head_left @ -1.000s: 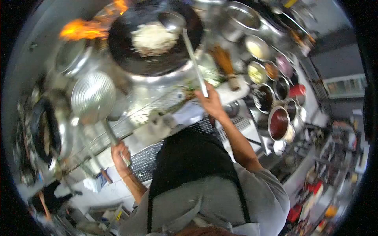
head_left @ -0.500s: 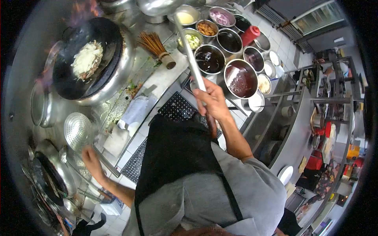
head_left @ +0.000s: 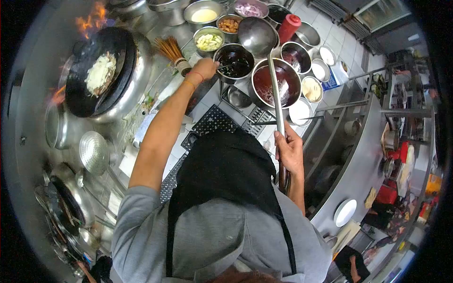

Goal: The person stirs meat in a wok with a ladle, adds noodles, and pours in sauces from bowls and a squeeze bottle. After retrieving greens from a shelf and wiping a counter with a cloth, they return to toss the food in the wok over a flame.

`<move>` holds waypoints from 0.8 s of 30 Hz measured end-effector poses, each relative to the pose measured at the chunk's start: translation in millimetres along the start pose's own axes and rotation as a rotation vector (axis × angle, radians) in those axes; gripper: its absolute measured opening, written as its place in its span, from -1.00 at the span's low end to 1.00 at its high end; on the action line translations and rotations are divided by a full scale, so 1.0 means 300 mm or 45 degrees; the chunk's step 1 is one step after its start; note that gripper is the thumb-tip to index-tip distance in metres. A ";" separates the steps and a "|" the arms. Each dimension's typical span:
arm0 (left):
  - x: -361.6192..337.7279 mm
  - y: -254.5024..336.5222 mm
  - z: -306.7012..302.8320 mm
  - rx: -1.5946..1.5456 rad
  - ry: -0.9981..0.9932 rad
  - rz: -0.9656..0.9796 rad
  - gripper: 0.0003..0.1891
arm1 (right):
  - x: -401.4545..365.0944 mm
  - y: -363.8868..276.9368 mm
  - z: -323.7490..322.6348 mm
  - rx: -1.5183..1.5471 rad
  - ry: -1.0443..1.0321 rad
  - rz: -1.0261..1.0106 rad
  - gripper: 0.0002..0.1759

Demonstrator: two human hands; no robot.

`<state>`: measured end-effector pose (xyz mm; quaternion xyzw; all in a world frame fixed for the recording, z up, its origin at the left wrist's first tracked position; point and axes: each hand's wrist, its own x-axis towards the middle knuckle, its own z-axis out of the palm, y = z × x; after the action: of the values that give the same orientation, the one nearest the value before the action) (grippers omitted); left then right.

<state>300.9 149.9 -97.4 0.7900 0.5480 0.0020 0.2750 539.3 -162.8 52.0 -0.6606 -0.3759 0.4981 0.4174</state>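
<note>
Ladle (head_left: 274, 89) in right hand (head_left: 289, 153); blue carton's (head_left: 333, 78) print illegible.

Left arm extended straight forward, elbow nearly locked; left hand (head_left: 204, 69) palm down, fingers curled. Right arm bent, held close in; right hand (head_left: 289, 152) closed in a firm grip.

Bright, steel glare, fisheye edges, dark vignette

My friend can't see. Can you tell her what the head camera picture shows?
A cook's right hand grips a long ladle whose handle crosses a bowl of red sauce, while the left hand reaches a bowl of dark sauce. To the left, a wok of pale food sits over flames.
</note>
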 end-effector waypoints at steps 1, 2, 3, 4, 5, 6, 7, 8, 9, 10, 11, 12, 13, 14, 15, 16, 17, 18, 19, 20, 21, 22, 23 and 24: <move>-0.019 0.009 0.008 0.013 -0.013 0.009 -0.43 | -0.007 0.023 -0.006 0.001 0.014 0.045 -0.44; -0.056 0.017 0.031 -0.208 0.007 0.037 -0.44 | -0.010 0.053 -0.009 -0.002 0.020 0.038 -0.44; -0.095 0.025 0.047 -0.433 0.029 0.062 -0.44 | -0.012 0.057 -0.012 0.008 0.029 0.043 -0.44; -0.129 0.020 0.074 -0.557 0.202 0.151 -0.47 | -0.009 0.054 -0.011 -0.037 0.016 0.073 -0.45; -0.154 0.010 0.091 -0.553 0.200 0.154 -0.47 | -0.004 0.053 -0.011 -0.085 0.000 0.101 -0.47; -0.190 0.014 0.092 -0.899 0.155 -0.059 -0.50 | 0.004 0.068 -0.011 -0.089 0.007 0.066 -0.48; -0.231 0.025 0.089 -1.242 0.105 -0.283 -0.53 | 0.007 0.073 -0.012 -0.091 0.003 0.068 -0.48; -0.272 0.031 0.082 -1.243 0.110 -0.292 -0.53 | 0.015 0.076 -0.011 -0.104 0.004 0.067 -0.49; -0.316 0.047 0.058 -1.314 0.114 -0.322 -0.56 | 0.022 0.079 -0.009 -0.119 0.005 0.065 -0.49; -0.344 0.057 0.038 -1.388 0.119 -0.353 -0.59 | 0.031 0.089 -0.009 -0.123 -0.007 0.067 -0.49; -0.359 0.059 0.025 -1.394 0.128 -0.364 -0.59 | 0.041 0.103 -0.014 -0.153 -0.015 0.045 -0.49; -0.372 0.059 0.014 -1.373 0.150 -0.350 -0.59 | 0.051 0.110 -0.018 -0.184 -0.024 0.022 -0.49; -0.381 0.058 0.006 -1.352 0.172 -0.334 -0.59 | 0.057 0.108 -0.020 -0.192 -0.039 0.020 -0.49; -0.385 0.061 0.001 -1.360 0.186 -0.343 -0.59 | 0.063 0.106 -0.021 -0.190 -0.053 0.034 -0.49; -0.385 0.068 -0.003 -1.325 0.215 -0.290 -0.58 | 0.069 0.105 -0.022 -0.186 -0.068 0.048 -0.48; -0.384 0.072 -0.003 -1.287 0.242 -0.238 -0.57 | 0.072 0.105 -0.023 -0.191 -0.082 0.046 -0.48; -0.382 0.074 -0.002 -1.289 0.252 -0.250 -0.57 | 0.073 0.107 -0.026 -0.152 -0.093 0.074 -0.48; -0.376 0.074 -0.003 -1.243 0.275 -0.219 -0.56 | 0.077 0.110 -0.028 -0.113 -0.104 0.100 -0.47; -0.368 0.072 -0.008 -1.195 0.297 -0.187 -0.56 | 0.082 0.123 -0.034 -0.115 -0.120 0.096 -0.47; -0.361 0.070 -0.012 -0.946 0.416 -0.119 -0.55 | 0.084 0.145 -0.041 0.023 -0.162 0.106 -0.46; -0.360 0.076 -0.026 -0.947 0.428 -0.130 -0.55 | 0.087 0.156 -0.046 0.158 -0.203 0.115 -0.46; -0.363 0.090 -0.053 -0.836 0.436 -0.086 -0.53 | 0.086 0.140 -0.046 0.247 -0.232 0.170 -0.50; -0.365 0.105 -0.077 -0.728 0.445 -0.045 -0.51 | 0.087 0.141 -0.051 0.236 -0.248 0.166 -0.50; -0.361 0.121 -0.091 -0.589 0.499 -0.025 -0.51 | 0.088 0.144 -0.057 0.437 -0.274 0.255 -0.53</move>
<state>280.8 59.0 -26.1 0.6856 0.5832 0.2765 0.3368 565.2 -157.5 5.6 -0.5569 -0.2607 0.6613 0.4296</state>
